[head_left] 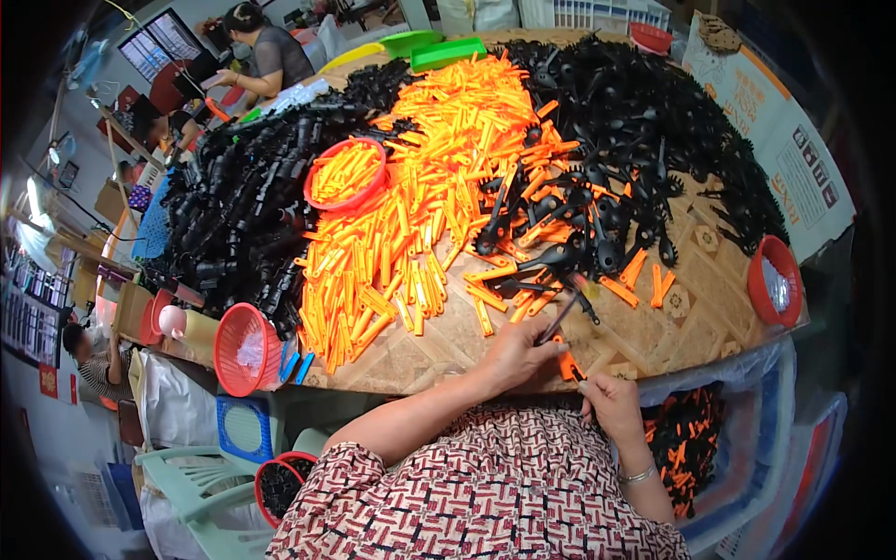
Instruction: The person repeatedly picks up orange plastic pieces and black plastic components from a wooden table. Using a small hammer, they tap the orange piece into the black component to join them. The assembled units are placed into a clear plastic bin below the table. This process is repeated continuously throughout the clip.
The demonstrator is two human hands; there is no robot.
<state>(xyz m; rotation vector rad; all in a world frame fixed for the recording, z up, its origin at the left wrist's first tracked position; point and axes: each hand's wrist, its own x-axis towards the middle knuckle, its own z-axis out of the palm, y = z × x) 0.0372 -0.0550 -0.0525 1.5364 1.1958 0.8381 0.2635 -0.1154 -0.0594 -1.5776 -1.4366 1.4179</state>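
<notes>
My left hand (pixel 515 357) is closed round a thin dark stem (pixel 558 322) that slants up and away; its far end is blurred. Beside it, my right hand (pixel 614 403) pinches the black end of a short orange handle (pixel 566 360) at the table's near edge. The handle's upper end comes close to my left fingers; whether they touch it, I cannot tell. Just beyond lie black spoon-like utensil heads (pixel 609 254) mixed with orange handles. A big heap of loose orange handles (pixel 383 266) spreads ahead and to the left.
Black utensil heads (pixel 616 103) pile up at the back right, black parts (pixel 238 201) at the left. Red baskets (pixel 245 359) stand on the table, one (pixel 777 280) at its right edge. A lined crate (pixel 747 467) of orange-and-black pieces sits below right. A person (pixel 266 61) works across the table.
</notes>
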